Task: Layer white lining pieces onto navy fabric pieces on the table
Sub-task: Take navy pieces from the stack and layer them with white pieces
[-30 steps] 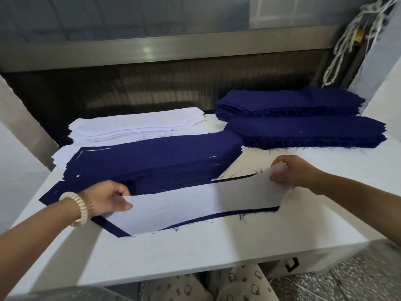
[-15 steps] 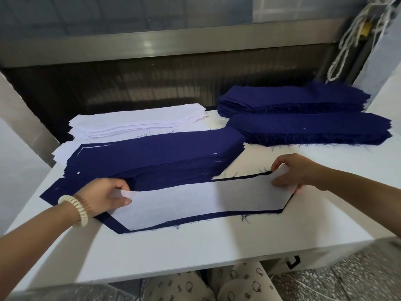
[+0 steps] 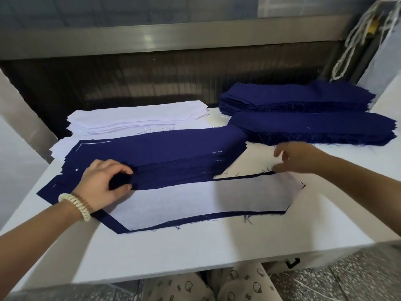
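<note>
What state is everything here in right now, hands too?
Navy piece, flat on table, edges showing.
Lining piece, flat on it.
Middle navy stack, piled.
Left hand, fingers curled at that stack's edge, grip unclear.
Right hand, open, holding nothing.
Lining stack, piled, untouched.
Far navy stack, piled, untouched.
Right navy stack, piled, untouched.

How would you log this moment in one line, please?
white lining piece: flat on navy piece, border showing | left hand: fingers curled at navy stack edge, grip unclear | right hand: open, empty
</note>
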`<state>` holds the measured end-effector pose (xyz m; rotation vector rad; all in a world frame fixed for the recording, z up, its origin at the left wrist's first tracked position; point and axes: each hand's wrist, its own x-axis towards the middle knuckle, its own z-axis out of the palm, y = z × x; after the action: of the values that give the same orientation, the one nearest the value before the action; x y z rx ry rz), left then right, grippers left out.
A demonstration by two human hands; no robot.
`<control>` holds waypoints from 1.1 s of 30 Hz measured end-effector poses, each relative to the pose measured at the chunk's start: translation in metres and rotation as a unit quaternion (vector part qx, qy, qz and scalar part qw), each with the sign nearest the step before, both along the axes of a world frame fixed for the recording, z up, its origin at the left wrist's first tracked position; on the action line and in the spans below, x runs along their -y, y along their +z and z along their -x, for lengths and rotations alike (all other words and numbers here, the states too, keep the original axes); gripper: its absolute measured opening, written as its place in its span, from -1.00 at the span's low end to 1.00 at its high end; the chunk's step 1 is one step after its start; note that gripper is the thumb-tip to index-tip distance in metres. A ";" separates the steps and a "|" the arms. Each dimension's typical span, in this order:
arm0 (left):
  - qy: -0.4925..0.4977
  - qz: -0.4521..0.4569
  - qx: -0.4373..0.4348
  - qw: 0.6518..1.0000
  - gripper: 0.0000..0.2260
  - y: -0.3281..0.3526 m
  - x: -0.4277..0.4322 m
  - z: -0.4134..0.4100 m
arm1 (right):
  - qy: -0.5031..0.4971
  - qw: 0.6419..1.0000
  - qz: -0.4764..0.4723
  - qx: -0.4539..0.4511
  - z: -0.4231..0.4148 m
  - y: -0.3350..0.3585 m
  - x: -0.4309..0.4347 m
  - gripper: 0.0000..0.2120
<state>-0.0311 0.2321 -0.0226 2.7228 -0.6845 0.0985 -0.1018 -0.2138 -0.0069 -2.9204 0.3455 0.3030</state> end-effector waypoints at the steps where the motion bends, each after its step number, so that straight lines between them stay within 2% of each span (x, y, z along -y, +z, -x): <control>1: 0.020 0.000 0.015 1.000 -0.62 -0.001 0.002 -0.004 | 0.000 1.000 -0.002 0.029 -0.007 0.003 -0.002 -0.63; 4: 0.069 0.023 0.058 0.996 -0.80 -0.007 0.008 -0.020 | 0.035 0.995 -0.030 0.088 -0.034 0.008 -0.020 -0.68; 8: 0.099 0.038 0.081 0.991 -0.84 -0.008 0.018 -0.043 | 0.093 0.991 -0.049 0.085 -0.068 0.002 -0.058 -0.55; 11: 0.110 0.010 0.117 0.987 -0.81 -0.007 0.023 -0.062 | 0.123 0.989 -0.019 0.075 -0.089 -0.004 -0.083 -0.50; 13: 0.124 -0.004 0.123 0.985 -0.72 -0.007 0.025 -0.073 | 0.129 0.989 0.001 0.074 -0.102 -0.008 -0.095 -0.48; 15: 0.150 -0.018 0.109 0.982 -0.63 -0.010 0.028 -0.082 | 0.133 0.988 0.007 0.081 -0.112 -0.013 -0.104 -0.48; 18: 0.172 -0.050 0.090 0.980 -0.66 -0.019 0.030 -0.096 | 0.141 0.987 0.010 0.081 -0.124 -0.020 -0.112 -0.50; 24: 0.206 -0.052 0.058 0.976 -0.52 -0.025 0.033 -0.112 | 0.125 0.990 0.006 0.060 -0.143 -0.030 -0.119 -0.48; 29: 0.193 -0.130 0.014 0.972 -0.47 -0.032 0.034 -0.115 | 0.119 0.992 -0.005 0.039 -0.150 -0.034 -0.127 -0.47; 33: 0.193 -0.125 0.014 0.973 -0.47 -0.033 0.032 -0.116 | 0.129 0.990 -0.011 0.048 -0.153 -0.031 -0.130 -0.50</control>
<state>0.0849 0.1996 -0.0559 3.0711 -0.1722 0.1514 0.0509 -0.0835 -0.0382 -2.9442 -0.0514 0.1989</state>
